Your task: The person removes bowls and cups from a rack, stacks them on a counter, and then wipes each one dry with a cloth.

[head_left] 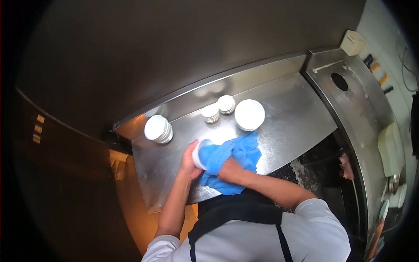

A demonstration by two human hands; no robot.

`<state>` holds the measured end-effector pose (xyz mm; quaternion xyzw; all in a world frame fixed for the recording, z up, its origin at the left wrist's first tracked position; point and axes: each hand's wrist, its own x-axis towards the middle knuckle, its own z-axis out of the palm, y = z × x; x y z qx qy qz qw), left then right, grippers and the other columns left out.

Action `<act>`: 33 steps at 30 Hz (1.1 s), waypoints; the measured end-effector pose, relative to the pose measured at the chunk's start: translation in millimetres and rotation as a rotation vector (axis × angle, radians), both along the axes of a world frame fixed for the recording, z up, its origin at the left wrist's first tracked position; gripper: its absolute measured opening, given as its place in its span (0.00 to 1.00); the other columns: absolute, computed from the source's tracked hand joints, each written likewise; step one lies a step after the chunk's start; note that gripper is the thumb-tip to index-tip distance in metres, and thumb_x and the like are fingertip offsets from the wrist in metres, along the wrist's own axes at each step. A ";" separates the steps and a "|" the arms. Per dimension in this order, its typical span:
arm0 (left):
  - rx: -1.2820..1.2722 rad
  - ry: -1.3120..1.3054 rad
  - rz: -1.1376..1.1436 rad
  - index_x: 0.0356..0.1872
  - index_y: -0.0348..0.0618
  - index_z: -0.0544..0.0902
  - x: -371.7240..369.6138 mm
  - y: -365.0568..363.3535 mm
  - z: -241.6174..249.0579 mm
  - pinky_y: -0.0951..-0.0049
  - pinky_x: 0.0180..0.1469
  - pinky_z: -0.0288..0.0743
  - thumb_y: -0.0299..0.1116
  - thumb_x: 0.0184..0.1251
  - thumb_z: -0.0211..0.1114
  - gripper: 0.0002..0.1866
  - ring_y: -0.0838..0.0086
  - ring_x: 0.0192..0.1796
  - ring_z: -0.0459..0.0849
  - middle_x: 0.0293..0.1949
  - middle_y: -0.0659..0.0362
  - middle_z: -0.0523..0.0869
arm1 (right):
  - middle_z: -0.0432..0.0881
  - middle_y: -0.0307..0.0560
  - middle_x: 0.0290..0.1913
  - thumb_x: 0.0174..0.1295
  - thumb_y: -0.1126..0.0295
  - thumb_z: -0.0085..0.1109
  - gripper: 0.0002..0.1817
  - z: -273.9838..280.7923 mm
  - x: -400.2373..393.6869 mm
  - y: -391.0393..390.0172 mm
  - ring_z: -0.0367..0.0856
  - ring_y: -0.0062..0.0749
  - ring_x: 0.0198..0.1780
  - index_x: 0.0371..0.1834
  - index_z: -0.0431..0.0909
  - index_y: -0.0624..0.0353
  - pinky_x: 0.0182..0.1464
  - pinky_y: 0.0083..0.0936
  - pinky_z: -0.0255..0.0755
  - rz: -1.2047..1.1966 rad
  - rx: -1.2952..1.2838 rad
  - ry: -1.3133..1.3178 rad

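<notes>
My left hand (188, 162) grips a white bowl (197, 158) by its outer side, tilted over the steel counter. A blue cloth (238, 153) is bunched into the bowl's opening, and its loose folds hang down toward my apron. My right hand (229, 171) is closed in the cloth, pressing it toward the bowl; its fingertips are hidden by the folds. Beyond the cloth stands a larger white bowl or stack of bowls (249, 114). Two short stacks of small white dishes, one left (210, 113) and one right (226, 104), sit side by side near the back.
Another stack of white bowls (158, 129) stands at the counter's left end. A raised steel ledge (218, 85) runs along the back of the steel counter (297, 109). At right, a second steel counter (349, 91) holds a pale box (352, 43). Another person's arm (376, 238) shows at lower right.
</notes>
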<state>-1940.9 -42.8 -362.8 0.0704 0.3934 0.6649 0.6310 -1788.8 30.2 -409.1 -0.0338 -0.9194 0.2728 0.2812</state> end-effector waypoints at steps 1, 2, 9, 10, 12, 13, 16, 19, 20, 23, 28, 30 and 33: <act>-0.007 -0.012 0.013 0.56 0.36 0.79 0.5 -1.0 -2.2 0.58 0.63 0.74 0.51 0.76 0.49 0.27 0.59 0.55 0.84 0.52 0.48 0.85 | 0.81 0.58 0.49 0.52 0.72 0.63 0.20 0.5 2.8 -3.4 0.78 0.56 0.53 0.51 0.80 0.58 0.61 0.47 0.69 -0.053 0.002 0.017; -0.018 -0.021 0.027 0.56 0.36 0.79 1.4 -2.6 -1.8 0.58 0.63 0.74 0.51 0.76 0.48 0.27 0.59 0.55 0.84 0.52 0.48 0.85 | 0.82 0.57 0.49 0.53 0.73 0.62 0.18 -0.7 9.2 -8.1 0.79 0.54 0.53 0.50 0.80 0.59 0.59 0.44 0.70 -0.024 -0.099 -0.024; 0.261 0.138 0.052 0.68 0.31 0.66 17.1 -26.0 -19.6 0.53 0.68 0.69 0.46 0.79 0.48 0.29 0.54 0.65 0.76 0.67 0.47 0.73 | 0.81 0.49 0.42 0.67 0.70 0.54 0.09 34.7 10.2 41.2 0.78 0.35 0.45 0.45 0.78 0.63 0.54 0.35 0.72 -0.239 -0.873 0.199; 0.311 0.246 0.010 0.67 0.30 0.67 20.3 -34.5 -16.8 0.53 0.68 0.68 0.45 0.78 0.52 0.29 0.55 0.65 0.76 0.66 0.47 0.74 | 0.82 0.45 0.42 0.68 0.70 0.54 0.09 39.9 7.5 46.4 0.77 0.31 0.45 0.45 0.78 0.62 0.52 0.35 0.72 -0.259 -0.947 0.340; 0.401 0.443 -0.048 0.65 0.30 0.69 25.4 -38.3 -2.9 0.56 0.67 0.68 0.42 0.75 0.60 0.28 0.59 0.63 0.78 0.62 0.48 0.77 | 0.82 0.42 0.42 0.67 0.70 0.55 0.09 21.4 -11.0 51.0 0.77 0.28 0.45 0.45 0.78 0.61 0.52 0.34 0.73 -0.390 -1.027 0.492; 0.435 0.538 -0.059 0.64 0.30 0.70 27.2 -38.3 -0.4 0.57 0.67 0.68 0.40 0.73 0.63 0.27 0.61 0.62 0.78 0.60 0.49 0.79 | 0.83 0.44 0.43 0.67 0.70 0.56 0.09 11.0 -12.9 49.3 0.78 0.31 0.46 0.46 0.79 0.61 0.53 0.34 0.73 -0.415 -1.042 0.517; 0.212 0.653 0.061 0.62 0.33 0.73 43.8 -31.9 -7.1 0.60 0.67 0.68 0.38 0.74 0.63 0.23 0.64 0.60 0.80 0.55 0.51 0.83 | 0.82 0.52 0.48 0.65 0.67 0.58 0.13 6.5 -14.0 16.2 0.78 0.41 0.53 0.49 0.79 0.61 0.60 0.39 0.69 -0.485 -0.851 0.592; 0.045 0.874 0.155 0.58 0.34 0.76 45.8 -27.1 -31.4 0.66 0.61 0.72 0.32 0.71 0.63 0.19 0.69 0.55 0.81 0.55 0.52 0.83 | 0.77 0.62 0.57 0.62 0.61 0.59 0.19 8.9 -7.1 -43.5 0.70 0.58 0.64 0.51 0.79 0.61 0.70 0.46 0.59 -0.282 -0.633 0.418; 0.025 0.960 0.281 0.56 0.34 0.77 56.5 -26.8 -49.5 0.68 0.57 0.74 0.30 0.70 0.63 0.17 0.71 0.52 0.82 0.53 0.53 0.84 | 0.77 0.63 0.56 0.61 0.62 0.59 0.19 13.8 -2.3 -42.5 0.70 0.58 0.63 0.51 0.79 0.61 0.70 0.45 0.58 -0.262 -0.497 0.340; 0.073 1.208 0.376 0.48 0.33 0.81 65.6 -38.0 -62.3 0.71 0.48 0.77 0.26 0.67 0.62 0.11 0.75 0.44 0.84 0.47 0.55 0.87 | 0.77 0.66 0.54 0.59 0.63 0.60 0.19 53.3 7.3 -29.5 0.72 0.58 0.62 0.50 0.79 0.62 0.69 0.44 0.60 -0.213 -0.368 0.159; 0.156 1.299 0.222 0.33 0.31 0.83 73.3 -53.3 -12.8 0.66 0.49 0.78 0.22 0.61 0.60 0.05 0.72 0.37 0.85 0.35 0.52 0.89 | 0.83 0.57 0.45 0.67 0.61 0.55 0.16 54.1 -9.9 34.4 0.81 0.48 0.49 0.49 0.80 0.61 0.58 0.39 0.73 -0.193 -0.707 0.222; 0.322 1.678 0.234 0.38 0.33 0.85 73.3 -53.6 -15.4 0.69 0.42 0.78 0.23 0.62 0.64 0.06 0.68 0.39 0.87 0.36 0.52 0.89 | 0.84 0.52 0.40 0.72 0.60 0.49 0.16 38.8 -7.0 39.2 0.83 0.43 0.43 0.46 0.80 0.61 0.51 0.34 0.76 -0.142 -0.942 0.203; 0.405 1.660 0.290 0.37 0.39 0.87 79.4 -40.2 -9.0 0.48 0.72 0.61 0.22 0.56 0.69 0.08 0.57 0.48 0.87 0.39 0.50 0.89 | 0.85 0.49 0.37 0.73 0.58 0.48 0.17 9.6 -8.8 45.2 0.84 0.37 0.40 0.48 0.80 0.59 0.48 0.28 0.78 0.000 -1.666 0.188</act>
